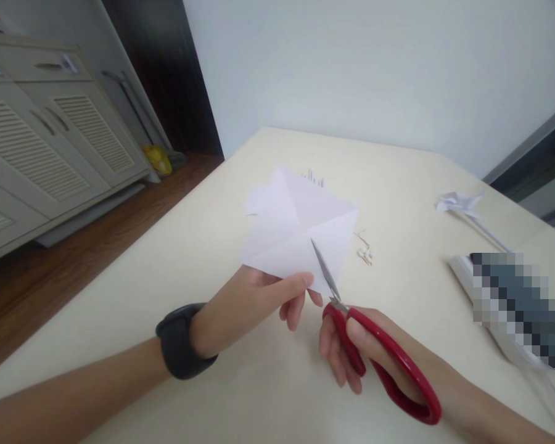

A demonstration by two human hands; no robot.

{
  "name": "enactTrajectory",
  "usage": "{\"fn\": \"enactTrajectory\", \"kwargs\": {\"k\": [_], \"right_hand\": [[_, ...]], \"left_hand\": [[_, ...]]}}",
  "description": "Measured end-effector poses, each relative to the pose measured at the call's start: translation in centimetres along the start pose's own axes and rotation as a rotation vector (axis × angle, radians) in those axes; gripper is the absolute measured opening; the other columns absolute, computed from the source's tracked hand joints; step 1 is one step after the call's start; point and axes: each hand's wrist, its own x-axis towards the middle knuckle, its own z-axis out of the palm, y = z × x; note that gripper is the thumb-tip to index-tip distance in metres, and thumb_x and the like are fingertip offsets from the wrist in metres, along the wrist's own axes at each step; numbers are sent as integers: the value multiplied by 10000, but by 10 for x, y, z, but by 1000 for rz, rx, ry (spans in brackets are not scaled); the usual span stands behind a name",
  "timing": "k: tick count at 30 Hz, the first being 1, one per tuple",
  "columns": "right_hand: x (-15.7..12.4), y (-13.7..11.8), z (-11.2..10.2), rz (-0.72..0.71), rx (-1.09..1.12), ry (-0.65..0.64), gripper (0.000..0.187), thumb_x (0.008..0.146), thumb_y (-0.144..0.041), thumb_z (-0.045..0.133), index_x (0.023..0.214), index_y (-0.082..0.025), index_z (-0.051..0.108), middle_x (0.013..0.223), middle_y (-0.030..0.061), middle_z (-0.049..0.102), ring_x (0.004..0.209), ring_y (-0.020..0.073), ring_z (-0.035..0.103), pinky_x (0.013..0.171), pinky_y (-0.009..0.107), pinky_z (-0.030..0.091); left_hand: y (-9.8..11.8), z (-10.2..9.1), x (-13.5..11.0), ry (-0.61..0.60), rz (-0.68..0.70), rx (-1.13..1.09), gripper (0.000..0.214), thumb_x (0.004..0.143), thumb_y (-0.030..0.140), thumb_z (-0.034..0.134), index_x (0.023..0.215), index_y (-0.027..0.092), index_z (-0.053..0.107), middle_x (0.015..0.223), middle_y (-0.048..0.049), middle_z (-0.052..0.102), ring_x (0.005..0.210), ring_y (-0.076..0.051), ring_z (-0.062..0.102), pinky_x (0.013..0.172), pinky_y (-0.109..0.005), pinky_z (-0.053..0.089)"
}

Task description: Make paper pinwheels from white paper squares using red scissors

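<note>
My left hand [277,290] pinches the near edge of a square of white paper [300,216], thumb on top and fingers beneath. Diagonal creases cross the sheet and meet at its middle. Red-handled scissors [402,357] are in my right hand [351,345], with thumb and fingers in the loops. Their blades lie at the sheet's near right corner, the visible tip pointing toward the middle; part of the lower blade is hidden. Behind the sheet, another piece of white paper [258,200] peeks out on the left. A black band [185,342] is around my left wrist.
Small thin bits [364,254] lie right of the paper. A white paper pinwheel [460,202] on a stick rests at the table's right. Nearer stands a white device [485,320], partly pixelated, with a cable. A louvred cabinet [50,123] is beyond the table's left edge.
</note>
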Motion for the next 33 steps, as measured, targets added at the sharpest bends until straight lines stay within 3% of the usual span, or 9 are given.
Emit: {"fn": "enactTrajectory", "kwargs": {"k": [15, 26, 33], "right_hand": [[2, 4, -1, 3, -23, -11, 387, 876, -494, 393, 751, -150, 520, 622, 8, 543, 532, 99, 486, 503, 214, 379], [0, 2, -2, -8, -38, -32, 413, 914, -478, 307, 809, -153, 539, 657, 11, 551, 547, 95, 475, 566, 243, 368], [-1, 2, 0, -9, -7, -14, 386, 898, -478, 359, 794, -151, 537, 644, 6, 546, 559, 100, 480, 605, 253, 386]], "left_hand": [[-1, 2, -2, -1, 3, 11, 386, 850, 292, 452, 491, 179, 536, 458, 10, 509, 736, -182, 623, 744, -262, 476], [0, 2, -2, -43, -23, 20, 402, 854, 272, 423, 474, 173, 513, 482, 1, 514, 637, -166, 578, 755, -297, 475], [-3, 1, -1, -52, -21, 21, 406, 856, 289, 425, 482, 155, 511, 485, -9, 514, 639, -176, 573, 776, -336, 476]]}}
